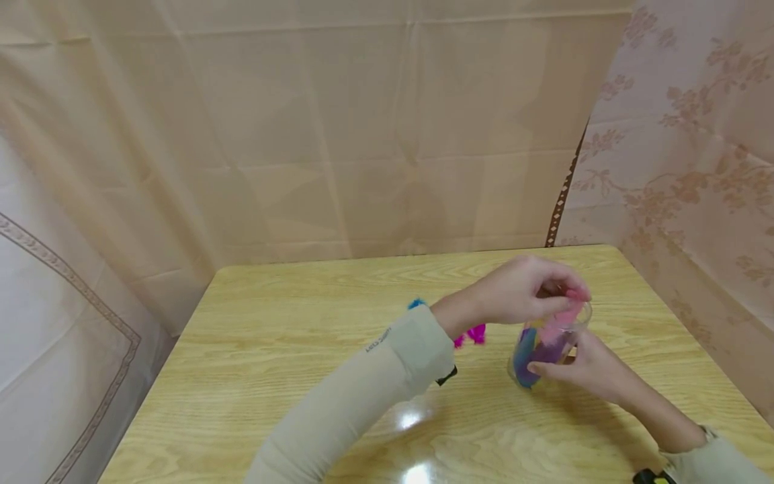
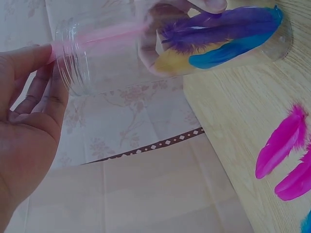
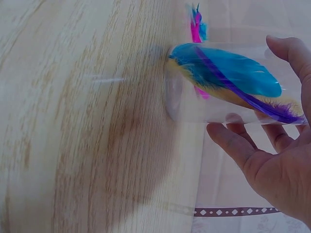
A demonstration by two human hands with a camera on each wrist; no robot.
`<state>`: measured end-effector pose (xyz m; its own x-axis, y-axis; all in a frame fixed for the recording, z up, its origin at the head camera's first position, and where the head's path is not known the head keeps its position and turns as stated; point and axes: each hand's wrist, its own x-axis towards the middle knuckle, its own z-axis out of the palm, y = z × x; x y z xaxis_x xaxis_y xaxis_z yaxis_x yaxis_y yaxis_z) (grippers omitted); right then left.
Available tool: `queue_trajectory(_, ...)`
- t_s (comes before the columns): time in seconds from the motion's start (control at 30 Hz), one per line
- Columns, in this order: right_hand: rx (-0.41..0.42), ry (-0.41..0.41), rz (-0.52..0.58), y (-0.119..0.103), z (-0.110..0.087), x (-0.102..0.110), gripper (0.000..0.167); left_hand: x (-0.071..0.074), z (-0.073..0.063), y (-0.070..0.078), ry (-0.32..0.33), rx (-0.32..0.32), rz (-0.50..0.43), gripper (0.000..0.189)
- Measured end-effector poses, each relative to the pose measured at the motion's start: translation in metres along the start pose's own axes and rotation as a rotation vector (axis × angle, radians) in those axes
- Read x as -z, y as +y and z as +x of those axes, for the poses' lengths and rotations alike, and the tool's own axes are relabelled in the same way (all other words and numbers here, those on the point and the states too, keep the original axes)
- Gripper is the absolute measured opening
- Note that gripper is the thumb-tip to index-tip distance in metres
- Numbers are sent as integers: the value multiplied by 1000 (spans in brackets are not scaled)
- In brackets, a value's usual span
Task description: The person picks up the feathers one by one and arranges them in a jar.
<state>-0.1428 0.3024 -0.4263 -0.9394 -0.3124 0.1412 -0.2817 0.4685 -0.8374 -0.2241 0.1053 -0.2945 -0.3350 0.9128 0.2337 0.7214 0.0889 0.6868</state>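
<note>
A clear jar (image 2: pixel 112 73) with a ringed neck has its base right at the tabletop, on the right side in the head view. My right hand (image 1: pixel 595 370) grips its side, thumb on one side and fingers round the other. Inside lie a purple feather (image 2: pixel 233 26), a blue feather (image 3: pixel 233 70) and a yellow feather (image 2: pixel 175 62). At the jar's mouth my left hand (image 1: pixel 523 292) pinches the end of a pink feather (image 2: pixel 112 35), most of which reaches down into the jar.
Beside the jar, magenta feathers (image 2: pixel 284 143) and a blue feather (image 1: pixel 417 304) lie on the wooden table (image 1: pixel 272 376), partly hidden by the left arm in the head view. Beige curtains (image 1: pixel 363 134) hang behind the table, and a flowered cloth (image 1: pixel 695 168) hangs at the right.
</note>
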Motion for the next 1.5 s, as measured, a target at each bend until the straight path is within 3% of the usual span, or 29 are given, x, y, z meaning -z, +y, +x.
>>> queue_trajectory(0.17, 12, 6, 19, 1, -1, -1, 64, -2, -2, -2, -14, 31, -78, 25)
queue_trajectory(0.3, -7, 30, -21, 0, -2, 0, 76, -2, -2, -2, -8, 42, -78, 27)
queue_trajectory(0.57, -19, 34, -43, 0, -2, 0, 83, -4, -1, -2, 12, 57, -106, 26)
queue_trajectory(0.8, -40, 41, -37, -1, -3, 0, 86, -6, -4, -6, 58, 17, -144, 26)
queue_trajectory(0.97, -32, 34, -25, -2, -2, 0, 94, 0, -11, -8, 88, 22, -167, 25)
queue_trajectory(1.13, -15, 15, -1, 0, -2, 0, 90, 8, -19, -13, 111, 34, -191, 26)
queue_trajectory(1.27, -7, 13, 16, 1, -2, -1, 87, 14, -25, -20, 111, 64, -221, 31)
queue_trajectory(1.5, -2, 20, 27, 4, -2, 0, 87, 29, -34, -31, 43, 159, -193, 39)
